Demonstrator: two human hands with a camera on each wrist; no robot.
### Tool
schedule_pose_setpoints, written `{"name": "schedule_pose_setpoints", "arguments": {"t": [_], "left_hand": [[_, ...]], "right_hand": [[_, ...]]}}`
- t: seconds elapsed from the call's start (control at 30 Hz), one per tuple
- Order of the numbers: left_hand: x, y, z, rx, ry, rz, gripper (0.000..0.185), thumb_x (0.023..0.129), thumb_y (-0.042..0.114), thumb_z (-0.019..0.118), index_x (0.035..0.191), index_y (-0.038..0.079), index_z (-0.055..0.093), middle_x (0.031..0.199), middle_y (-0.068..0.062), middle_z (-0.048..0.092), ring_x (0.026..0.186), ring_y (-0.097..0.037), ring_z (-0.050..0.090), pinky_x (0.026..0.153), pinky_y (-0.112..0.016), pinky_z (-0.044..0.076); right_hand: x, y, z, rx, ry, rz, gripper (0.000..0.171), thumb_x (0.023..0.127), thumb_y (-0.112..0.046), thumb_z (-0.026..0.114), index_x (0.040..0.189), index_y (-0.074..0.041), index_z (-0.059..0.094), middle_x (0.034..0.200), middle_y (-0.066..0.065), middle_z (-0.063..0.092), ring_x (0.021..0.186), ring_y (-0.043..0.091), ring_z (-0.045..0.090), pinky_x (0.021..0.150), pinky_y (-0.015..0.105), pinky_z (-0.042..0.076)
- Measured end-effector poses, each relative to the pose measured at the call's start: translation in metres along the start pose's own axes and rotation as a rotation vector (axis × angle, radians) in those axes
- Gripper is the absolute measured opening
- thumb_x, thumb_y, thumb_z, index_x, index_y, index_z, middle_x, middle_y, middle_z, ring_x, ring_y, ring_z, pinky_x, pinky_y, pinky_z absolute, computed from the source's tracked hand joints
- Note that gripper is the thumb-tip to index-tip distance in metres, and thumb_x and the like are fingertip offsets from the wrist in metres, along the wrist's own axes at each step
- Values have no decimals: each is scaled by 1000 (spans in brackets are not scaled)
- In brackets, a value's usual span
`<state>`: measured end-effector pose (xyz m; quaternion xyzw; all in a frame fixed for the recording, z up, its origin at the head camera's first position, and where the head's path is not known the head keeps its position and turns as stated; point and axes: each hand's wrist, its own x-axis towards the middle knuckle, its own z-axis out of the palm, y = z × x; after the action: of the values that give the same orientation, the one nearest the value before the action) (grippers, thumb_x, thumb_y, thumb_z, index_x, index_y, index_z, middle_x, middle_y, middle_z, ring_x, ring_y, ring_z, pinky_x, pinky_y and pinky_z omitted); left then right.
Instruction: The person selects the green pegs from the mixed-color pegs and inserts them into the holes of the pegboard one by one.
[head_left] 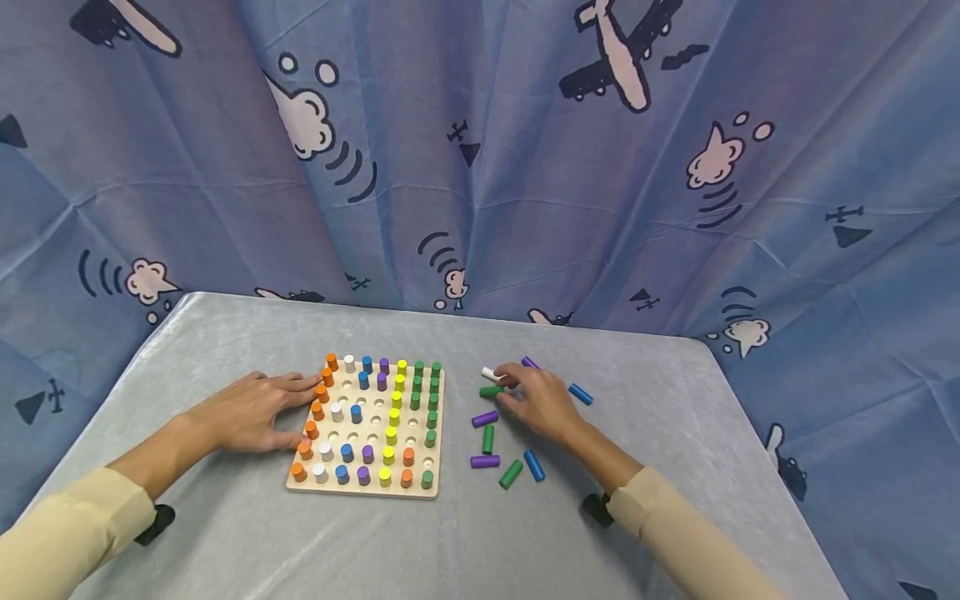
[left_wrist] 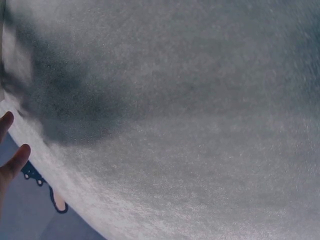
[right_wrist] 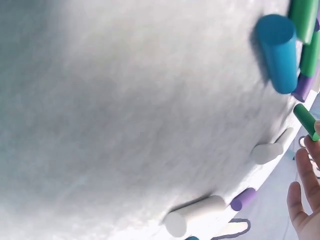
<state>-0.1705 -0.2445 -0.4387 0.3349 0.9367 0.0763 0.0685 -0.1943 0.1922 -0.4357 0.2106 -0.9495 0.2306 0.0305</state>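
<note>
A wooden pegboard (head_left: 365,487) lies on the grey table (head_left: 465,533), with orange, white, blue, purple, yellow and green pegs standing in its holes and some holes bare. My left hand (head_left: 258,410) rests flat beside the board, fingertips against its left edge near the orange pegs (head_left: 312,429). In the left wrist view only two fingertips (left_wrist: 14,159) show. My right hand (head_left: 512,390) reaches into the loose pegs and pinches the end of a lying green peg (head_left: 491,390) (right_wrist: 306,120), beside a white peg (head_left: 489,372) (right_wrist: 267,150). Its other fingers (right_wrist: 305,195) are spread.
Loose pegs lie right of the board: purple (head_left: 484,418), green (head_left: 488,438), purple (head_left: 485,461), green (head_left: 511,473), blue (head_left: 534,465) and blue (head_left: 581,394). A blue curtain with planes (head_left: 615,58) hangs close behind the table's far edge.
</note>
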Motion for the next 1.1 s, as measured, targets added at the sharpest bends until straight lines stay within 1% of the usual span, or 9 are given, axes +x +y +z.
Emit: {"name": "schedule_pose_setpoints", "arguments": {"t": [0.17, 0.37, 0.57, 0.7, 0.87, 1.0, 1.1], "left_hand": [[0, 0, 0, 0, 2, 6, 79, 89, 63, 61, 140, 3, 56, 149, -12, 49, 133, -40, 49, 95, -62, 42], [-2, 0, 1, 0, 16, 12, 82, 88, 67, 58, 139, 3, 58, 149, -13, 50, 131, -40, 50, 94, -62, 43], [-2, 0, 2, 1, 17, 10, 82, 88, 67, 59, 139, 3, 58, 149, -12, 50, 132, -40, 50, 95, -61, 43], [-1, -1, 2, -3, 11, 9, 83, 88, 68, 58, 140, 4, 57, 149, -12, 49, 132, -40, 49, 95, -62, 42], [-1, -1, 3, -2, 14, 9, 86, 87, 71, 55, 140, 3, 57, 150, -12, 48, 132, -40, 49, 95, -62, 42], [-1, -1, 3, 1, 19, 8, 85, 88, 70, 56, 140, 4, 57, 149, -12, 49, 132, -39, 49, 95, -62, 43], [0, 0, 2, -2, 17, 5, 84, 87, 70, 57, 139, 3, 57, 149, -12, 49, 133, -39, 49, 95, -62, 43]], "right_hand": [[-1, -9, -1, 2, 8, -22, 33, 86, -12, 78, 118, -9, 69, 103, 3, 75, 96, 22, 69, 84, 45, 53], [0, -17, 0, 14, 38, -77, 30, 87, -10, 76, 117, -9, 70, 107, 2, 75, 96, 18, 69, 84, 43, 54], [1, -24, 0, 53, 44, -131, 26, 90, -6, 72, 117, -6, 70, 109, 3, 74, 96, 18, 69, 84, 42, 55], [2, -32, 0, 77, 53, -148, 26, 91, -5, 70, 117, -7, 70, 110, 2, 73, 97, 15, 69, 87, 39, 54], [4, -44, 1, 112, 85, -204, 26, 91, -3, 70, 116, -9, 71, 110, 1, 73, 95, 14, 68, 88, 37, 54], [5, -54, 3, 164, 71, -256, 27, 91, -1, 69, 118, -7, 69, 112, 6, 73, 94, 15, 68, 85, 39, 56], [6, -60, 5, 187, 55, -273, 29, 91, -1, 70, 119, -6, 68, 113, 6, 72, 93, 14, 68, 83, 39, 56]]}}
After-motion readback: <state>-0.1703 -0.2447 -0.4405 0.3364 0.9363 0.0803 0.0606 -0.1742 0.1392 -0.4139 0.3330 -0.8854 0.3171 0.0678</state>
